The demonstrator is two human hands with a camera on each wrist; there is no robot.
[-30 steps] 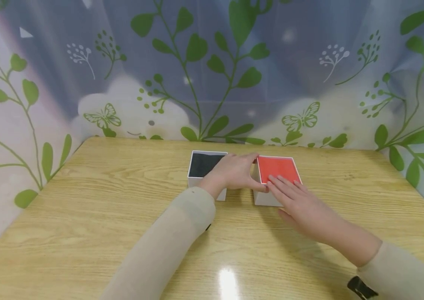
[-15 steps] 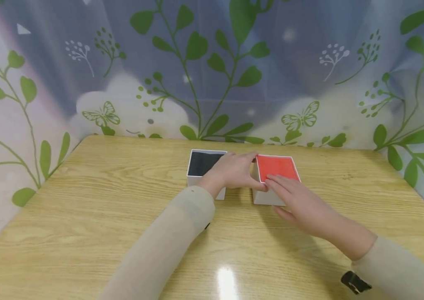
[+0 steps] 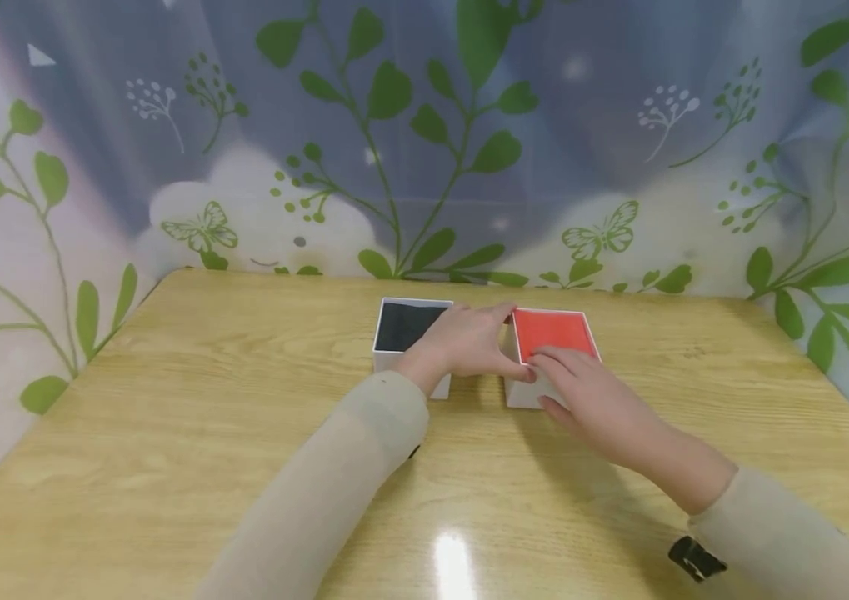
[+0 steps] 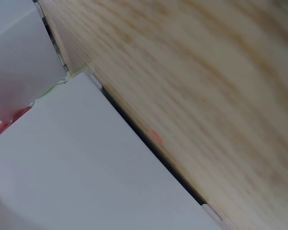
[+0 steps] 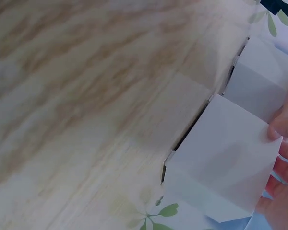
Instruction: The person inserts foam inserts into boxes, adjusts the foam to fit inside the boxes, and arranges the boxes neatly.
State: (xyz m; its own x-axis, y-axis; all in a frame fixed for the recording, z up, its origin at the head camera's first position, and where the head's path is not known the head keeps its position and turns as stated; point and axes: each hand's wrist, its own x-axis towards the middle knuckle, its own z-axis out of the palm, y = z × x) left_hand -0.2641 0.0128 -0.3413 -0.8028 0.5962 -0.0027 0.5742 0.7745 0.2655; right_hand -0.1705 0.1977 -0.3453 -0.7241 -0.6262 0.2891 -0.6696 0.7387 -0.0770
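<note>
A white box with a red top (image 3: pixel 559 327) stands right of centre on the wooden table. My left hand (image 3: pixel 472 340) holds it at its left side, thumb at the near corner and a finger at the far one. My right hand (image 3: pixel 611 408) touches its near edge, fingertips over the red surface and thumb lower, in front of the box. In the right wrist view, fingers (image 5: pixel 283 184) lie along the rim of a white box (image 5: pixel 221 153). A matching white box with a black top (image 3: pixel 405 327) stands to the left, partly hidden behind my left wrist.
Behind the table (image 3: pixel 244 400) hangs a curtain (image 3: pixel 439 200) printed with leaves and butterflies. Plain white box walls (image 4: pixel 86 163) fill much of the left wrist view. A dark strap (image 3: pixel 696 558) shows below my right sleeve.
My right hand has drawn back and left, its fingertips sliding across the red surface toward the near edge and bending slightly. My left hand keeps its hold; both boxes stay in place.
</note>
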